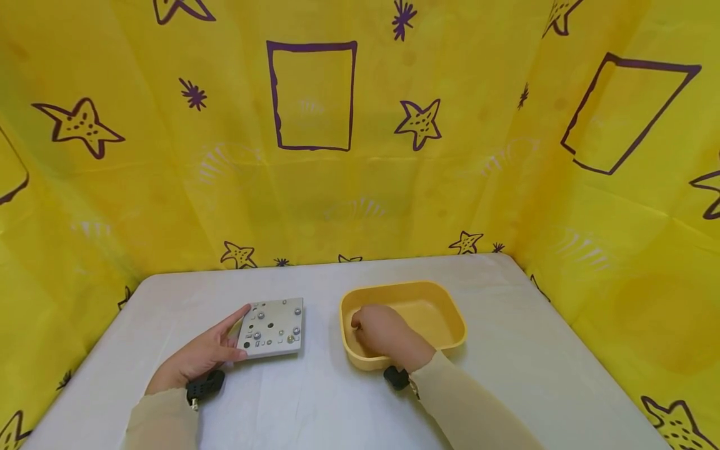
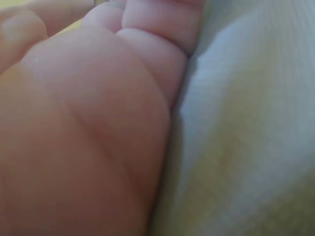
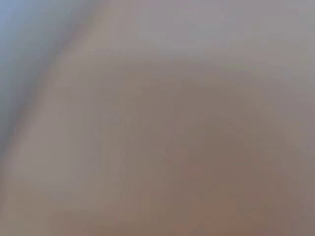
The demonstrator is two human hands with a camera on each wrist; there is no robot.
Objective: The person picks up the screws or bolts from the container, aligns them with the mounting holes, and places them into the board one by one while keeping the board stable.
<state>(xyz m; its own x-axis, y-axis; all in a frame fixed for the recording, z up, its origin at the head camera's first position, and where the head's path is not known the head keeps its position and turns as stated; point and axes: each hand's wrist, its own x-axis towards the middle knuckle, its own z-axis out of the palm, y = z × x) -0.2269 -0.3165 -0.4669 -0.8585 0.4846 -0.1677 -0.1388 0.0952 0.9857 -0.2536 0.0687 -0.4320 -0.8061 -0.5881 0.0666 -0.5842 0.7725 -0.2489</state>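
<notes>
Nearest are two sleeves and the wrists; the left hand point(image 1: 198, 357) lies on the white table point(image 1: 315, 400), fingers straight, with a fingertip and the thumb touching the left edge of the grey plate point(image 1: 272, 327); the plate lies flat and has little screws and holes on top; just right of it sits the yellow tray point(image 1: 450, 312); the right hand point(image 1: 382, 331) is down inside the tray at its left end, fingers curled; what it holds, nobody can tell; behind stands a yellow cloth point(image 1: 360, 187) with stars.
</notes>
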